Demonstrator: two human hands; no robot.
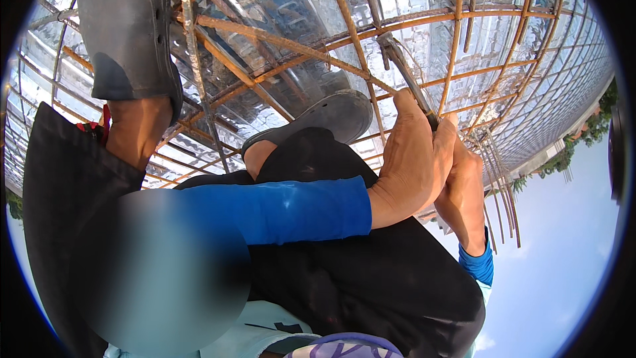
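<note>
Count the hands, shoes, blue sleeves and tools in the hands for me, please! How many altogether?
Hands: 2, the left hand and the right hand
Dark shoes: 2
Blue sleeves: 2
Tool: 1
Total: 7

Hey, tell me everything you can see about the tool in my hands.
The tool is slim, straight and looks metal: a grey head with a short prong turned down, then a narrow shaft, darker toward the lower end. It slants from upper left to lower right, its head by a rusty bar; whether they touch is unclear. The left hand grips its lower end, the right hand close against it, and together they hide the rest.
</note>
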